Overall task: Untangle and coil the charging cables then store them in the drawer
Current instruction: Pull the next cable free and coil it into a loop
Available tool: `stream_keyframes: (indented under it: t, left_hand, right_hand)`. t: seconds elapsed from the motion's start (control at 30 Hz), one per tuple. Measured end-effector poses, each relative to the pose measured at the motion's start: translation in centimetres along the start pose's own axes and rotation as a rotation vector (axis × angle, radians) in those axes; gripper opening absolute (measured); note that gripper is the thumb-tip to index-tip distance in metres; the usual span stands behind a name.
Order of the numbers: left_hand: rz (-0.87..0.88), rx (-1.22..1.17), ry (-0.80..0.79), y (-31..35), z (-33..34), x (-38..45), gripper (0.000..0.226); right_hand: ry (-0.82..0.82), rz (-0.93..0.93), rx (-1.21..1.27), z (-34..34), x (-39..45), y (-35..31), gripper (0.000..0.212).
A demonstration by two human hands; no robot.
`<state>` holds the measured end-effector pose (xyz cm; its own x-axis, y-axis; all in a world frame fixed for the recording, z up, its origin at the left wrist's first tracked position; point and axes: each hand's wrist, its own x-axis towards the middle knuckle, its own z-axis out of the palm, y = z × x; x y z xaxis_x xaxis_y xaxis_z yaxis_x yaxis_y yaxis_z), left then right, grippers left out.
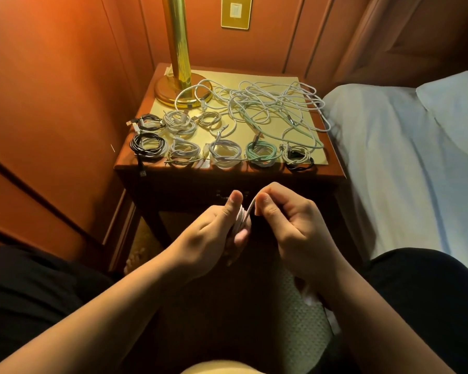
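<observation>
white cable (243,215) coil gripped between both hands (254,228).

A wooden nightstand (229,172) is carrying a brass lamp (177,85) at its back left. Coiled cables (224,153) are lying in two rows along the front, and a tangle (270,109) is sprawling behind them.

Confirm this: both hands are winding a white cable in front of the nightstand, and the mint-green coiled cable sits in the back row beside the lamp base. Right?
Not quite. In the head view the mint-green coiled cable lies in the front row, near the nightstand's front edge, not beside the lamp base. The left hand and right hand are indeed winding the white cable.
</observation>
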<state>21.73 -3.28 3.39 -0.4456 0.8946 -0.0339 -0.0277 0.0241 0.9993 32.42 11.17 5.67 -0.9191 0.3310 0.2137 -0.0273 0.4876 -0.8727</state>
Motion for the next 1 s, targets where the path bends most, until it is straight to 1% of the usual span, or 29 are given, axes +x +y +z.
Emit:
stream_keyframes:
  t: [0.03,0.1,0.13,0.2,0.27,0.37,0.43,0.5,0.57,0.6,0.67,0.73,0.8,0.87,0.9,0.93,1.0]
  left_hand:
    - [-0.030,-0.081,-0.019,0.2,0.0,-0.1,0.060]
    - [-0.103,-0.263,-0.033,0.4,-0.3,-0.4,0.051]
    - [-0.133,-0.355,-0.053,0.3,-0.7,-0.5,0.049]
    - [-0.167,-0.559,-0.137,0.0,-1.3,-0.6,0.051]
    - [-0.185,-0.752,-0.250,-0.1,-1.9,-0.6,0.051]
    - [-0.207,-0.982,-0.398,0.9,-2.1,-0.6,0.049]
    - [-0.237,-1.098,-0.459,1.9,-2.2,-0.7,0.049]
    - [-0.262,-1.125,-0.503,2.5,-2.6,-0.9,0.052]
    - [-0.292,-1.091,-0.525,3.0,-3.2,-1.1,0.054]
    - [-0.305,-1.062,-0.515,3.3,-3.5,-1.1,0.053]
    - [-0.323,-0.933,-0.411,4.0,-3.8,-1.4,0.048]
    - [-0.341,-0.758,-0.207,4.7,-3.6,-1.6,0.048]
    - [-0.342,-0.670,0.020,5.2,-2.8,-1.5,0.046]
    - [-0.299,-0.586,0.225,5.1,-2.4,-1.0,0.039]
    - [-0.275,-0.536,0.282,4.8,-2.3,-0.8,0.037]
    - [-0.257,-0.506,0.304,4.6,-2.2,-0.7,0.038]
    - [-0.226,-0.502,0.287,4.2,-2.1,-0.5,0.043]
  right_hand:
    - [-0.016,0.024,0.007,0.2,0.1,0.3,0.024]
    - [-0.099,0.099,0.082,0.3,0.5,0.5,0.021]
    - [-0.156,0.144,0.121,0.3,0.6,0.5,0.024]
    - [-0.269,0.180,0.164,0.1,0.7,0.5,0.034]
    - [-0.338,0.174,0.185,0.2,0.5,0.3,0.035]
    - [-0.309,0.127,0.230,0.7,0.3,0.1,0.035]
    - [-0.283,0.092,0.294,1.1,0.2,-0.3,0.030]
    - [-0.250,0.066,0.343,1.5,0.1,-0.9,0.023]
    - [-0.196,0.029,0.349,1.8,-0.2,-1.5,0.023]
    - [-0.170,0.004,0.328,2.0,-0.3,-1.8,0.024]
    - [-0.132,-0.043,0.260,2.2,-0.5,-2.4,0.023]
    - [-0.104,-0.074,0.212,2.4,-0.5,-2.7,0.020]
    - [-0.077,-0.082,0.172,2.4,-0.5,-2.5,0.019]
    - [-0.065,-0.085,0.100,2.3,-0.4,-2.2,0.018]
    - [-0.064,-0.083,0.064,2.3,-0.3,-2.0,0.019]
    - [-0.060,-0.074,0.044,2.4,-0.3,-1.9,0.020]
    - [-0.043,-0.046,0.059,2.4,-0.2,-1.6,0.020]
